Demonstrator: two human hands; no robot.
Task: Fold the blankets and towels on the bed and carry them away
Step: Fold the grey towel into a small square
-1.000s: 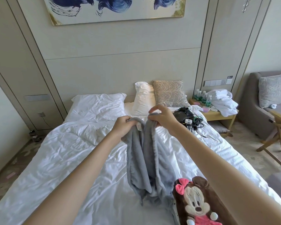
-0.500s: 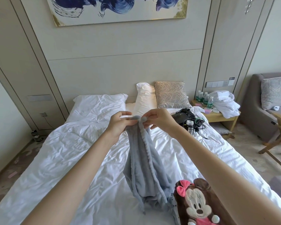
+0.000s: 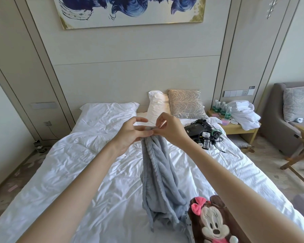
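Over the middle of the bed (image 3: 68,172) — item in hand: grey blanket (image 3: 158,174), gathered into a long hanging rope, top corners together at the hands, lower end pooled on the bed's crumpled white cover.
Left grip (image 3: 128,134): lower fingers closed on the top hem, thumb and forefinger lifted clear.
Right grip (image 3: 171,131): thumb and fingertips pinching the same hem, touching the left.
Step, as judged: matching corners ahead of the first halving.
To do it well: set the two corners edge to edge, let one grip take both, run the other down the doubled edge to find the fold, then lift until the tail clears the bed and hangs flat, untwisted.
Material: plush fleece, ribbed in soft ridges, thick and limp, probably slippery layer on layer — a firm pinch is advisable.
Adjacent: brown cartoon-mouse throw (image 3: 212,225), fuzzy, pink bow, just beside the blanket's tail, not yet folded.
Well apart, on the bedside counter (image 3: 235,129): white towelling (image 3: 244,114), loosely heaped
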